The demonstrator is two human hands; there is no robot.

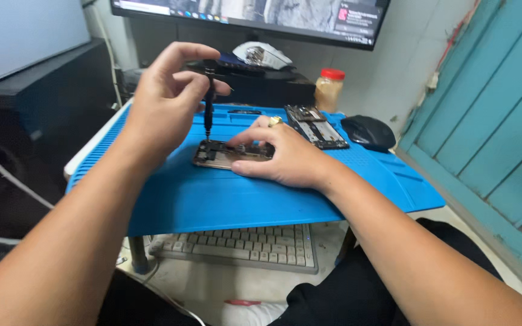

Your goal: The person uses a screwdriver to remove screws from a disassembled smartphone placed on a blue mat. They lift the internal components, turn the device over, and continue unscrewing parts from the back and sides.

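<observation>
Screwdriver (208, 105) upright, pinched in my left hand (167, 99), tip on opened phone (231, 154) mid blue mat (261, 193). Right hand (285, 157) presses phone flat, fingers spread. Red-lidded jar (329, 89) beyond mat's far edge; black mouse (368, 131) at far right corner.

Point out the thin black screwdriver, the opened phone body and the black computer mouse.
thin black screwdriver (208, 111), head view, mid-shaft.
opened phone body (215, 154), head view, exposed left end.
black computer mouse (368, 131), head view, top shell.

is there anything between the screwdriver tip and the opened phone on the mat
Nothing visible. The left hand holds the screwdriver upright, tip on the phone; the right hand steadies the phone from the side.
</observation>
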